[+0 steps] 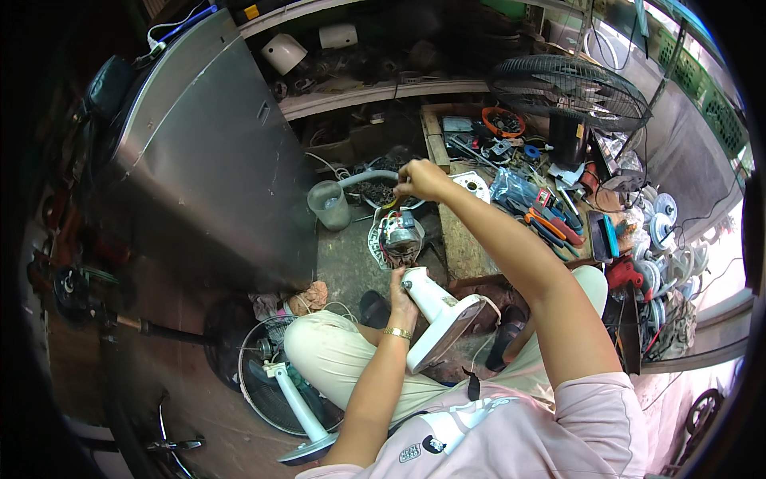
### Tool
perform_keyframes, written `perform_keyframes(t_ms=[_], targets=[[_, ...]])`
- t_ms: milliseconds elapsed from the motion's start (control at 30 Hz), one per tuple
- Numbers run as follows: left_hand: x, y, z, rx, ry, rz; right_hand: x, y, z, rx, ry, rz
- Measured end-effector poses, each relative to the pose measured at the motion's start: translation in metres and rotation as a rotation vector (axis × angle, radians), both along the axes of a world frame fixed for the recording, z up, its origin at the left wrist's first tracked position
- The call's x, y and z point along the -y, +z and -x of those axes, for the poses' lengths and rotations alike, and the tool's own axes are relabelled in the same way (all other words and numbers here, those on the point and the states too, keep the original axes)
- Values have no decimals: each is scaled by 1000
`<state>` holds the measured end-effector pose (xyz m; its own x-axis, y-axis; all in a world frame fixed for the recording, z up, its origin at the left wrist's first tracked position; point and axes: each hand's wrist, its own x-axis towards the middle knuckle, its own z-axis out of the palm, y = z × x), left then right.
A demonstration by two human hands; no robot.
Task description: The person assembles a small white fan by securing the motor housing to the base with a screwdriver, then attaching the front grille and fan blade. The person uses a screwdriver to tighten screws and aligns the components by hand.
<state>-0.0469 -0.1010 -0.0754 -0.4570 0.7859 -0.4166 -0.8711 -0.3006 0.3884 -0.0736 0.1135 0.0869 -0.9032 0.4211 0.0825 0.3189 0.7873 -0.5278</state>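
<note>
My left hand [400,294] is wrapped round the neck of a white fan stand [435,313], which lies tilted across my lap with its base toward me. At the stand's far end sits an exposed fan motor [400,231] with coloured wires, and a white slotted housing [377,243] shows beside it. Above the motor, my right hand [423,180] is closed in a pinch; what lies between its fingertips is too small to make out. A thin yellowish wire runs up from the motor toward those fingers.
A clear plastic cup [329,206] stands left of the motor. On the wooden bench [472,259] at right lie pliers [550,227], a phone [598,235] and an orange bowl of parts [503,122]. A metal cabinet [215,152] rises at left, and another fan [295,399] lies by my left knee.
</note>
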Motion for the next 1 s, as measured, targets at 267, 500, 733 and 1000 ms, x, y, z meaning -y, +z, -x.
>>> perform_keyframes(t_ms=[267, 500, 733, 1000], targets=[[12, -9, 25, 201, 46, -125, -8, 37, -45, 86, 64, -140], [13, -8, 19, 171, 20, -69, 37, 21, -53, -101, 634, -99], [7, -2, 9, 153, -7, -29, -19, 42, -33, -210, 222, -433], [13, -21, 21, 114, -22, -94, 32, 6, -41, -54, 596, -109]])
